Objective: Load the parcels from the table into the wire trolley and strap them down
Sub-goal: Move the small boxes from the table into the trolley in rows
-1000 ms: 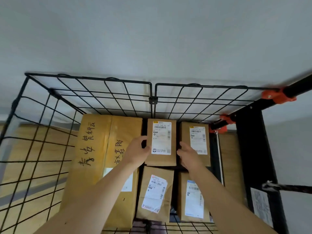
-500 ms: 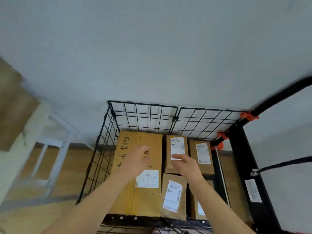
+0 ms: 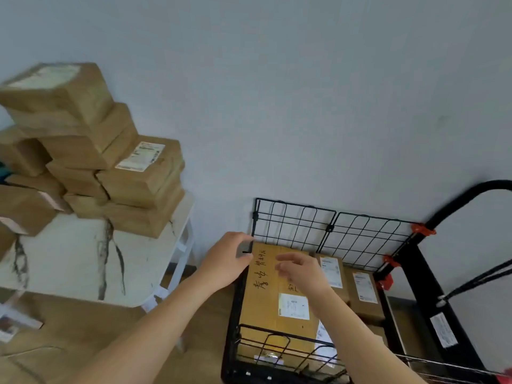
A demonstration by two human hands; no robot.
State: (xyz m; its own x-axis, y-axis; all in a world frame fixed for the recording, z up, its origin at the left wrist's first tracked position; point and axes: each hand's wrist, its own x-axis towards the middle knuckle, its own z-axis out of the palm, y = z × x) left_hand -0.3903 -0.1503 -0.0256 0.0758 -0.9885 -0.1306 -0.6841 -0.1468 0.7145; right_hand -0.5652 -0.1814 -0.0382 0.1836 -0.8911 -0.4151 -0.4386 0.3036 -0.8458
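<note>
Head view: brown labelled parcels (image 3: 263, 309) (one handwritten) in trolley (image 3: 293, 223); left hand (image 3: 227, 261), right hand (image 3: 302, 273) loose, empty.

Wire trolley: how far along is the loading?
Done: large brown cardboard box and small labelled brown parcels lie in the black wire trolley. In hand: nothing; left hand and right hand are empty. Left: stacked brown parcels on the white marble table; black strap cords hang aside.

- White, dark-veined desk (image 3: 83, 259), well left of the left grip (image 3: 227, 259): brown parcels (image 3: 110, 173) stacked on its far side.
- Black wire trolley (image 3: 293, 225) below the right grip (image 3: 302, 273): large box (image 3: 266, 303), smaller labelled boxes (image 3: 363, 289) beside it.
</note>
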